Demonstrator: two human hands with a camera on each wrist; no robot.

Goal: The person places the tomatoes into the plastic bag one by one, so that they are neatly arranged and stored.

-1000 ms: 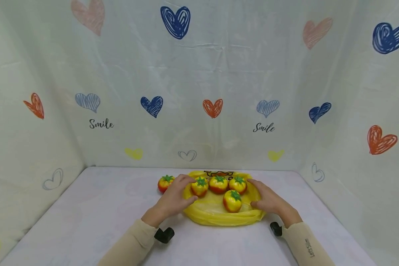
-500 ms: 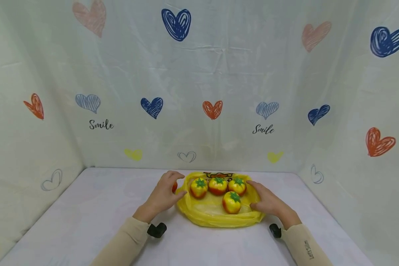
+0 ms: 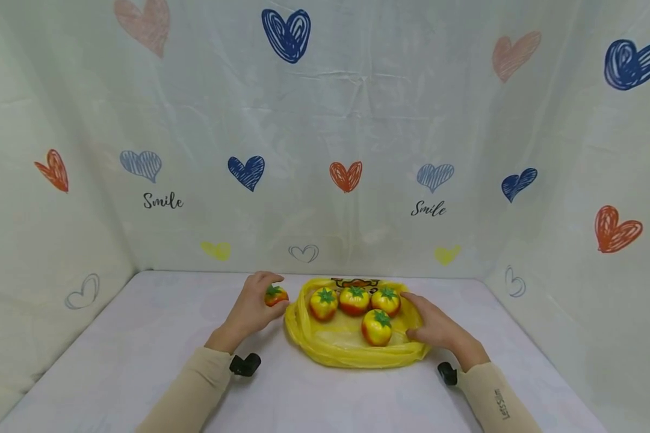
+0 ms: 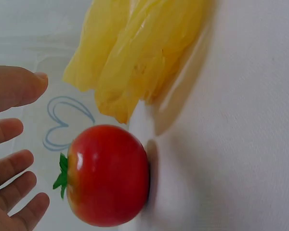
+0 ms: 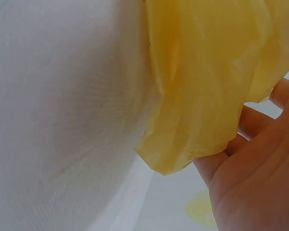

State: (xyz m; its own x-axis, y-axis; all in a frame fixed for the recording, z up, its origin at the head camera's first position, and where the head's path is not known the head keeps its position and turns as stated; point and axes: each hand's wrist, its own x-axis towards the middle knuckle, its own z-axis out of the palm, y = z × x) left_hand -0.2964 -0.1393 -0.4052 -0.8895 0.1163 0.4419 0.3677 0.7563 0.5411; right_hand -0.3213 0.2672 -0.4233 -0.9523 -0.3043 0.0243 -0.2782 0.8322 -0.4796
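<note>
A crumpled yellow plastic bag (image 3: 346,353) lies flat on the table, and several red-and-yellow toy tomatoes (image 3: 377,326) sit on it. One more tomato (image 3: 275,295) stands on the table just left of the bag. My left hand (image 3: 256,307) is cupped beside that tomato. In the left wrist view its fingers (image 4: 5,132) are spread and clear of the tomato (image 4: 108,175), with the bag's edge (image 4: 135,53) beyond. My right hand (image 3: 434,331) rests on the bag's right rim. In the right wrist view its fingers (image 5: 250,178) lie straight against the plastic (image 5: 216,72).
The table (image 3: 141,343) has a white cloth on it. Cloth walls (image 3: 346,120) printed with hearts close it in at the back, left and right. A black wrist camera (image 3: 244,364) sits under the left forearm and another wrist camera (image 3: 447,373) under the right.
My left hand has left the bag's left rim and moved left to the lone tomato, now cupping beside it. The right hand has stayed on the right rim.
</note>
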